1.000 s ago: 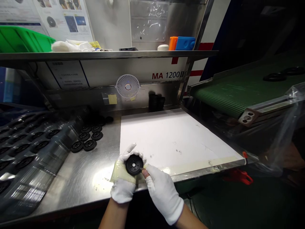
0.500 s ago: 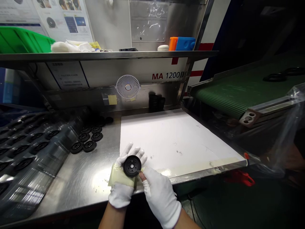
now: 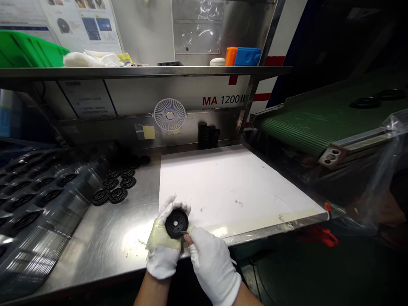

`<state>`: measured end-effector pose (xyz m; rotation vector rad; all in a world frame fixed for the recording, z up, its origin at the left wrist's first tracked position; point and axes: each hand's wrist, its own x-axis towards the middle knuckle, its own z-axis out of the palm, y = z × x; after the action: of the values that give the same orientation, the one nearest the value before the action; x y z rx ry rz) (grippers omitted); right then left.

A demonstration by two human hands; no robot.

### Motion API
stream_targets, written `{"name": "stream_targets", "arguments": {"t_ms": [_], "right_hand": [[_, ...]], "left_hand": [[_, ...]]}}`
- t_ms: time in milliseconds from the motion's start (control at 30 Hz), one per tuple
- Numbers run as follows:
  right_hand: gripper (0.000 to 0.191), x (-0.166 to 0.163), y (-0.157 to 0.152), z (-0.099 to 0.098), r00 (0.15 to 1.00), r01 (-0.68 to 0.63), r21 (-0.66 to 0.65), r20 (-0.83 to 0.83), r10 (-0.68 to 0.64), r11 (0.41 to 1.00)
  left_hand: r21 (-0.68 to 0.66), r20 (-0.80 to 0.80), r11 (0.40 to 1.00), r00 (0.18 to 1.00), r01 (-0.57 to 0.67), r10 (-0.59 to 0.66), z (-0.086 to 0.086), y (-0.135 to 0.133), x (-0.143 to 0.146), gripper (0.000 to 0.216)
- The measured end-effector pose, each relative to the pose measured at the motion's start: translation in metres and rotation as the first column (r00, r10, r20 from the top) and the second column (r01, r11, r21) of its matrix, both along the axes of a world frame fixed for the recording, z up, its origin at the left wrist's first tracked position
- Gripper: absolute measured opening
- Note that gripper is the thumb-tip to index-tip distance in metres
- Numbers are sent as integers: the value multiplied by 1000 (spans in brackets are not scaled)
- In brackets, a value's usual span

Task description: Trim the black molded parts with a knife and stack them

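Note:
My left hand [image 3: 165,246], in a white glove with tape round the palm, is closed around a small round black part [image 3: 176,223] with a centre hole. It holds the part face up above the steel bench's front edge. My right hand [image 3: 213,265], also gloved, pinches a thin dark tool whose tip touches the part's lower right rim; I cannot name the tool.
Several identical black parts [image 3: 114,187] lie in a cluster on the steel bench [image 3: 105,238]. Clear plastic trays [image 3: 35,199] holding more parts fill the left. A white sheet [image 3: 229,187] covers the bench's right half. A green conveyor [image 3: 318,123] with black rings runs at right. A small fan [image 3: 170,114] hangs on the back wall.
Both hands shifted slightly lower and to the left. The left fingers have curled closer round the part. The right hand's tool stays at the part's rim.

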<state>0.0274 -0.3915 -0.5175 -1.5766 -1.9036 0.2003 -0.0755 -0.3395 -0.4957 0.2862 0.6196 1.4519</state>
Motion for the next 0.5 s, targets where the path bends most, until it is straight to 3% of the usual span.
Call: {"name": "stream_targets", "arguments": {"t_ms": [133,267,500], "right_hand": [[22,7,4,1,1000,11,-26,-6,-11,1000],[25,10,5,0,998,58,-49,36,-57,997],[26,-3,-4,-4,1000,-7,-87,-23,5,996]], "left_hand": [[-89,14,992,996,87,-86,1,-4,-1,35],[3,30,999,998,51,-51,-7,-2,-1,30],[-22,53,999,998,-24,25,-14,6,0,16]]}}
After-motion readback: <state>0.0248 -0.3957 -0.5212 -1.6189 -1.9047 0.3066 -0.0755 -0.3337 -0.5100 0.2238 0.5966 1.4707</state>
